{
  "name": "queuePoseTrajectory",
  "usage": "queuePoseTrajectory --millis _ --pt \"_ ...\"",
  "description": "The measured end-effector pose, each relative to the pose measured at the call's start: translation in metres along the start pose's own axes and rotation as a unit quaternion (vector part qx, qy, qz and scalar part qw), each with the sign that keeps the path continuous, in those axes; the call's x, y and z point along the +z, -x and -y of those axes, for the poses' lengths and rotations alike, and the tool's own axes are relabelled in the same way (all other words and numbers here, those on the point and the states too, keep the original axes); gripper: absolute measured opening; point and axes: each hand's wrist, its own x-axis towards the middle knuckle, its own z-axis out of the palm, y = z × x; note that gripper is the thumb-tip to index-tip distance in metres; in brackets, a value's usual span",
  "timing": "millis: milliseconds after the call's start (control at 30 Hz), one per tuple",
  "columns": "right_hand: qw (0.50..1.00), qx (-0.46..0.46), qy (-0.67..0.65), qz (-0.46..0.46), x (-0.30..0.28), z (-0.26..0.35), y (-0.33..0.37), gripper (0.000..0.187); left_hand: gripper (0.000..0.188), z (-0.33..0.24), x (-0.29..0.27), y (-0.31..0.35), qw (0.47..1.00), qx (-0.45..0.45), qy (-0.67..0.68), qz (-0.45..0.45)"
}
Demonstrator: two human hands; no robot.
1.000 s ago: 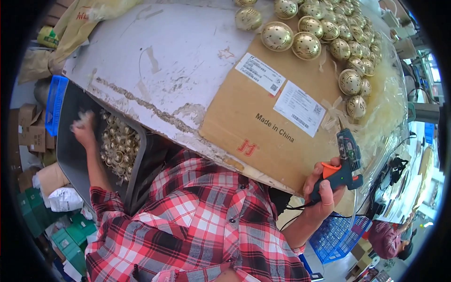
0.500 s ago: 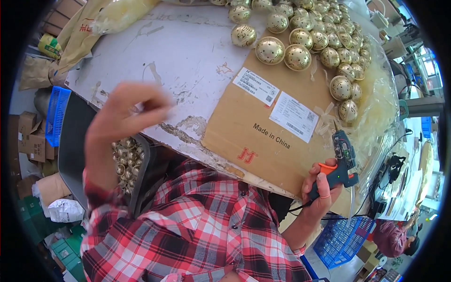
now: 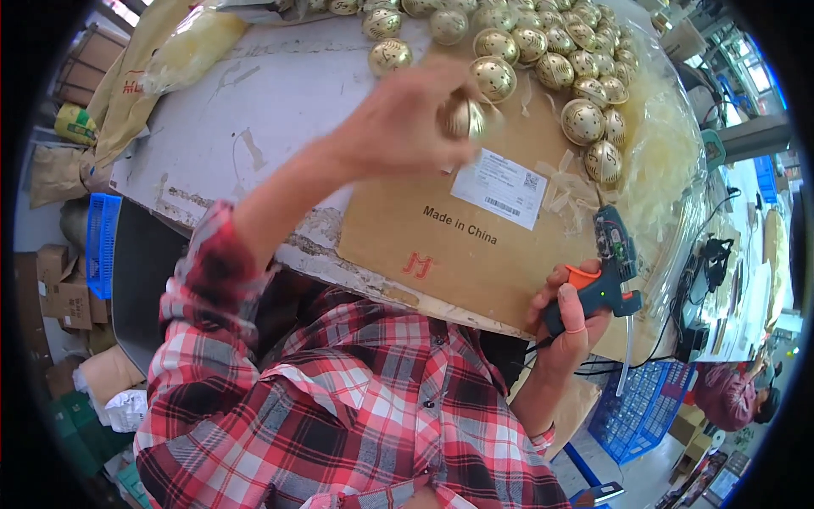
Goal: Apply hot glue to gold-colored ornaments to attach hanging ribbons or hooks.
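My left hand [image 3: 407, 127], blurred by motion, is closed round a gold ball-shaped bell [image 3: 465, 120] with holes in its shell, above the far part of a flat cardboard sheet [image 3: 398, 233]. Its thumb lies on the near side of the bell and the fingers curve over the far side. My right hand [image 3: 570, 318] grips a dark teal hot glue gun [image 3: 615, 254] with an orange trigger, its nozzle pointing away from me. A translucent glue stick hangs from the gun's rear. More gold bells [image 3: 555, 70] crowd the table beyond the cardboard.
Clear plastic wrapping [image 3: 666, 170] lies right of the bells. Black cables [image 3: 716, 250] run along the right side. A blue basket [image 3: 642, 407] stands below right, another blue crate [image 3: 103, 246] at left. The white tabletop [image 3: 254, 127] has chipped paint. At far right is another person [image 3: 725, 394].
My left hand has moved from the table's near left edge, across to the right and away from me, and taken hold of a gold bell. My right hand keeps the glue gun.
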Motion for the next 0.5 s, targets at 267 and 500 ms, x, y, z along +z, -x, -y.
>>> queuePoseTrajectory --millis 267,500 --pt "0.999 -0.024 0.012 0.022 0.010 -0.004 -0.006 0.044 0.056 -0.046 0.052 0.088 0.966 0.037 0.255 -0.005" --pt "0.993 -0.053 0.103 0.036 0.018 -0.007 -0.008 0.057 0.057 -0.052 0.055 0.091 0.971 0.019 0.235 -0.029"
